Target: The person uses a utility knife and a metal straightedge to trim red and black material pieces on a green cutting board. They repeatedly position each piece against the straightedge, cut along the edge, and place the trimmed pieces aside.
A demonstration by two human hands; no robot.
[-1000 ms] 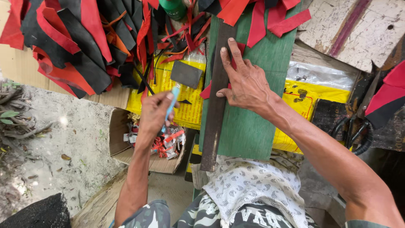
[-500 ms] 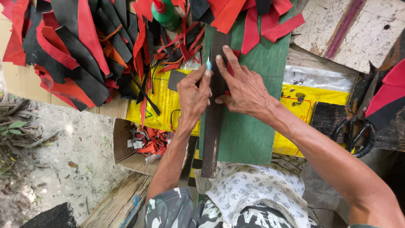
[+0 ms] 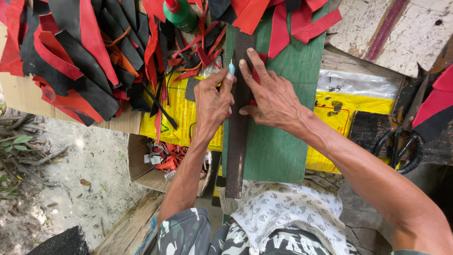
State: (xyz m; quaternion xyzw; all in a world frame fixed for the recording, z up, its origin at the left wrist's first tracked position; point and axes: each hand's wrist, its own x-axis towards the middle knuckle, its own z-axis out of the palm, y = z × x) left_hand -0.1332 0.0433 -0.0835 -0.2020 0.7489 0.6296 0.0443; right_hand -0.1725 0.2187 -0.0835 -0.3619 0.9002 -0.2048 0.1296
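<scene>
Pinching a slim light-blue cutter between thumb and fingers, my left hand held its tip beside the long dark metal straightedge. My right hand pressed that bar with fingers spread flat onto the green wooden board, with red and black leather strips heaped beyond.

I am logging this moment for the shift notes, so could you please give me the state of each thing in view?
Left hand: closed around a small light-blue tool, tip up.
Right hand: flat, fingers spread, pressing the dark metal strip.
Dark metal strip: lying lengthwise on the green board.
Green bottle: red cap on.
Cardboard box: open, scraps inside.
Red and black strips: heaped loosely.
</scene>
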